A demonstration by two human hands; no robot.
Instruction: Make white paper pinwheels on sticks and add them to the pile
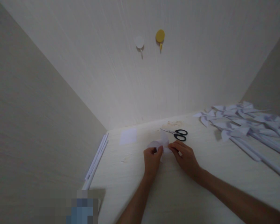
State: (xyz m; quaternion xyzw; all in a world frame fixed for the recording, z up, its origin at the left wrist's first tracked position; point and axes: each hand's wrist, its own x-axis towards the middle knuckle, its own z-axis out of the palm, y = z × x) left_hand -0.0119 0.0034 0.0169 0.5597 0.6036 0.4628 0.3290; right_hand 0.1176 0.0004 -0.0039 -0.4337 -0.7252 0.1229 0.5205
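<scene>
Between my two hands is a white paper pinwheel point(164, 140) with curled blades, raised a little off the pale table. My left hand point(153, 158) is closed, its thumb and fingers pinching the paper near the middle. On the other side my right hand point(184, 155) pinches at the pinwheel's right edge; whether a small piece sits in those fingertips is too blurred to tell. Black-handled scissors point(180, 135) lie just behind my right hand, blades pointing left. A flat white paper square point(128, 136) rests to the left of my hands.
Several finished paper pinwheels point(238, 130) on white paper sticks lie heaped at the right. Rolled white paper sticks point(98, 157) run along the left wall. Small scraps point(175, 123) lie near the back wall, which carries a white hook point(139, 42) and a yellow hook point(160, 36).
</scene>
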